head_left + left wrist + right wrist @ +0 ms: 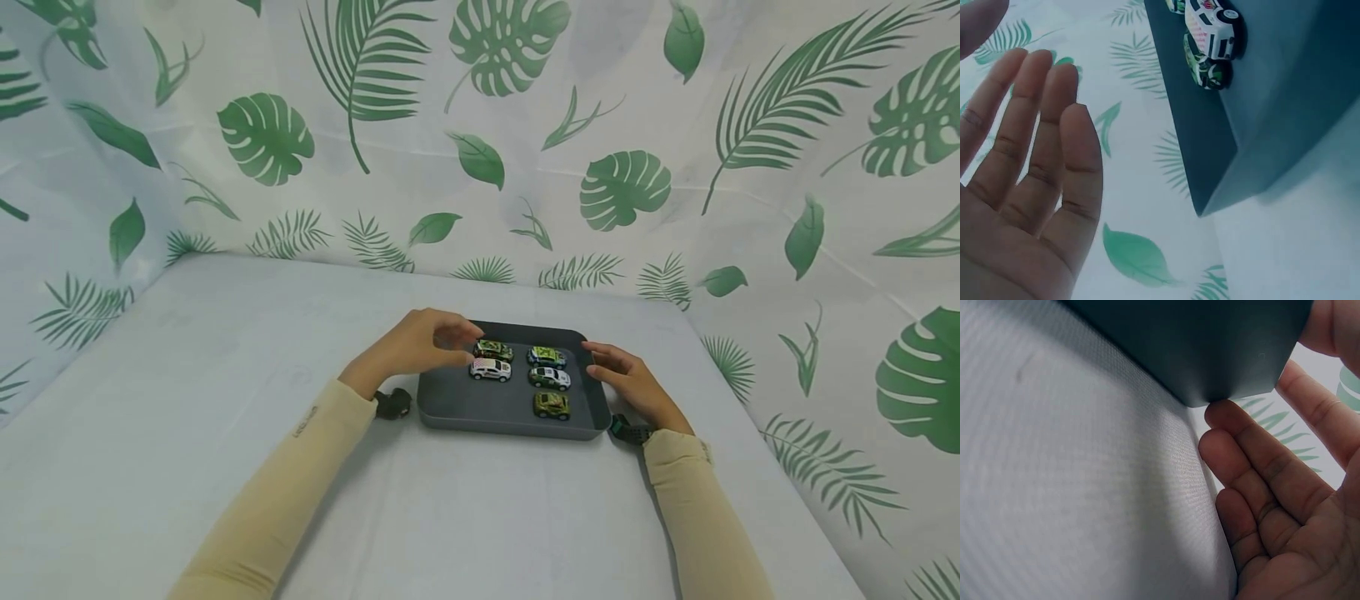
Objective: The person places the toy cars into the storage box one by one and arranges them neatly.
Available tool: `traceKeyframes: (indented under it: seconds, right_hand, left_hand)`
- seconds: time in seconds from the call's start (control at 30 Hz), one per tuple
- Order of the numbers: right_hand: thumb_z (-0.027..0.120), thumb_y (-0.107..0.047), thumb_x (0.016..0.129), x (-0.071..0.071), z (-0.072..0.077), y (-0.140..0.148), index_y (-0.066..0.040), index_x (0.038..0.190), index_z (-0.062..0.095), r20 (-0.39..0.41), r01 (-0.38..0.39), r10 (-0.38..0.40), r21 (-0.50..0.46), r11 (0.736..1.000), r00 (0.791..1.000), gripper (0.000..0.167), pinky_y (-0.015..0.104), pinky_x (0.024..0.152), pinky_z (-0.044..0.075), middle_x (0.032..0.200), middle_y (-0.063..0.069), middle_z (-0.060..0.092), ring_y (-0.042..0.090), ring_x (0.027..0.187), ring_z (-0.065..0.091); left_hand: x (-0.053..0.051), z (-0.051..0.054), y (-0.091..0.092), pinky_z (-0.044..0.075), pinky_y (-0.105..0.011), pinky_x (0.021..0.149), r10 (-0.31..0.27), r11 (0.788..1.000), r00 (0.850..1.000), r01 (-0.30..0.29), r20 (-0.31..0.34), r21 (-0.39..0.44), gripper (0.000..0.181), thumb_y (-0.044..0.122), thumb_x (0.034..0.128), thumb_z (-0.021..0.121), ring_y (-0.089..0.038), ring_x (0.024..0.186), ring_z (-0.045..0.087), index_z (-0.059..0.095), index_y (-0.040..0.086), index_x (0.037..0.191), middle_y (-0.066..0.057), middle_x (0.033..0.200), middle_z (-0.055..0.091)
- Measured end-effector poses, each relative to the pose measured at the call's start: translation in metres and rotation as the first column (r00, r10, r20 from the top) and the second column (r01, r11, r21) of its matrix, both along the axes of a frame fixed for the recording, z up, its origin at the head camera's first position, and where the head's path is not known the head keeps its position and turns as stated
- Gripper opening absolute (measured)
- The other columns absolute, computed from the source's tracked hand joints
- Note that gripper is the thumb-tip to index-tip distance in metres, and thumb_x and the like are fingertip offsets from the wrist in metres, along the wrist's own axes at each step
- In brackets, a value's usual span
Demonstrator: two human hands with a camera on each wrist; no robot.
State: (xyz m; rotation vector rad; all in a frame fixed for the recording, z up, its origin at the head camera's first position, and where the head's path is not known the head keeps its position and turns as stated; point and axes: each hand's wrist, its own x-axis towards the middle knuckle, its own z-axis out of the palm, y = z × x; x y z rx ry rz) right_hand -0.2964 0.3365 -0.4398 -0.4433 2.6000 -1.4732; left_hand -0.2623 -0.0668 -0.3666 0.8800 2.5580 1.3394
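Observation:
A dark grey tray (465, 408) lies on the table with several toy cars in it. My left hand (416, 346) hovers over its left side, thumb and fingers apart, beside a white toy car (491, 370) and a green patterned toy car (495, 350). In the left wrist view this hand (1029, 169) holds nothing. My right hand (633, 383) holds the tray's right wall, thumb over the rim; fingertips (1225, 415) touch the outside in the right wrist view. The tray's right half has a yellow-green car (546, 357), a white-and-green car (550, 378) and an olive car (552, 406).
White cloth (480, 517) covers the table around the tray. Behind it and to the sides hangs a leaf-patterned curtain (405, 183). Each wrist wears a dark strapped device, one by the tray's left wall (423, 400).

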Motion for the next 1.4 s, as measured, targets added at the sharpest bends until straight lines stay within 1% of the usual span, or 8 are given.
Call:
traceKeyframes:
  seconds: [0.17, 0.33, 0.47, 0.6, 0.9, 1.23, 1.3, 1.4]
  right_hand:
    - [0.065, -0.014, 0.110, 0.001, 0.000, 0.000, 0.002, 0.162, 0.045, 0.005, 0.001, -0.001, 0.004, 1.000, 1.000, 0.058, 0.074, 0.122, 0.029, 0.164, 0.034, 0.041, 0.055, 0.152, 0.038]
    - [0.065, -0.013, 0.110, 0.001, 0.000, -0.001, 0.002, 0.162, 0.045, 0.007, 0.002, -0.002, -0.002, 1.000, 1.000, 0.058, 0.074, 0.122, 0.029, 0.165, 0.034, 0.041, 0.055, 0.152, 0.038]
    - [0.065, -0.012, 0.109, 0.001, 0.001, -0.001, 0.002, 0.162, 0.045, 0.007, 0.003, -0.003, -0.002, 1.000, 1.000, 0.057, 0.073, 0.122, 0.029, 0.165, 0.033, 0.040, 0.055, 0.152, 0.037]
    - [0.065, -0.013, 0.110, 0.001, 0.002, -0.001, 0.002, 0.162, 0.045, 0.008, 0.000, 0.000, -0.002, 1.000, 1.000, 0.058, 0.073, 0.123, 0.029, 0.165, 0.033, 0.040, 0.055, 0.153, 0.037]
    - [0.065, -0.013, 0.110, 0.001, 0.002, -0.001, 0.003, 0.162, 0.045, 0.006, 0.001, -0.001, 0.003, 1.000, 1.000, 0.058, 0.074, 0.123, 0.028, 0.166, 0.033, 0.039, 0.055, 0.153, 0.037]
    - [0.065, -0.013, 0.109, 0.000, 0.002, -0.001, 0.003, 0.162, 0.045, 0.009, 0.001, -0.001, -0.004, 1.000, 1.000, 0.058, 0.073, 0.123, 0.028, 0.165, 0.033, 0.040, 0.054, 0.152, 0.038]
    - [0.065, -0.013, 0.110, 0.000, 0.002, -0.001, 0.003, 0.162, 0.045, 0.010, 0.001, -0.001, -0.004, 1.000, 1.000, 0.058, 0.073, 0.123, 0.028, 0.165, 0.033, 0.040, 0.054, 0.152, 0.037]
    - [0.065, -0.012, 0.110, 0.000, 0.001, 0.000, 0.003, 0.162, 0.045, 0.014, 0.000, 0.000, -0.007, 1.000, 1.000, 0.058, 0.074, 0.123, 0.028, 0.166, 0.033, 0.039, 0.055, 0.152, 0.037]
  left_hand:
    - [0.003, -0.002, -0.005, 0.058, -0.040, 0.105, -0.017, 0.999, 1.000, 0.016, 0.000, 0.029, 0.039, 0.014, 0.1006, 0.079, -0.032, 0.126, 0.068, 0.072, 0.002, 0.137, -0.015, 0.137, 0.072]
    - [0.006, -0.005, -0.011, 0.058, -0.043, 0.105, -0.036, 0.998, 0.999, 0.038, -0.026, 0.052, 0.038, 0.014, 0.1003, 0.079, -0.034, 0.126, 0.069, 0.073, 0.003, 0.136, -0.016, 0.136, 0.073]
    - [0.009, -0.007, -0.016, 0.058, -0.044, 0.105, -0.045, 0.998, 0.997, 0.048, -0.061, 0.045, 0.037, 0.015, 0.1003, 0.080, -0.031, 0.124, 0.070, 0.073, 0.005, 0.135, -0.013, 0.134, 0.074]
    - [0.012, -0.008, -0.019, 0.057, -0.046, 0.105, -0.054, 0.998, 0.995, 0.057, -0.080, 0.035, 0.037, 0.014, 0.0995, 0.081, -0.032, 0.124, 0.071, 0.074, 0.005, 0.135, -0.013, 0.133, 0.075]
    - [0.017, -0.015, -0.026, 0.055, -0.050, 0.108, -0.051, 0.998, 0.996, 0.053, -0.074, 0.021, 0.039, 0.015, 0.0992, 0.082, -0.034, 0.124, 0.070, 0.073, 0.007, 0.137, -0.015, 0.134, 0.074]
    - [0.022, -0.020, -0.035, 0.059, -0.042, 0.102, -0.058, 0.998, 0.986, 0.062, -0.154, 0.019, 0.036, 0.013, 0.0985, 0.082, -0.026, 0.121, 0.072, 0.075, 0.006, 0.133, -0.011, 0.130, 0.076]
    - [0.023, -0.020, -0.037, 0.059, -0.041, 0.102, -0.056, 0.998, 0.986, 0.060, -0.157, 0.021, 0.037, 0.012, 0.0978, 0.082, -0.025, 0.121, 0.072, 0.075, 0.006, 0.133, -0.009, 0.129, 0.077]
    - [0.025, -0.021, -0.040, 0.058, -0.045, 0.103, -0.062, 0.997, 0.986, 0.068, -0.157, 0.035, 0.038, 0.011, 0.0971, 0.082, -0.029, 0.120, 0.071, 0.074, 0.005, 0.134, -0.008, 0.130, 0.076]
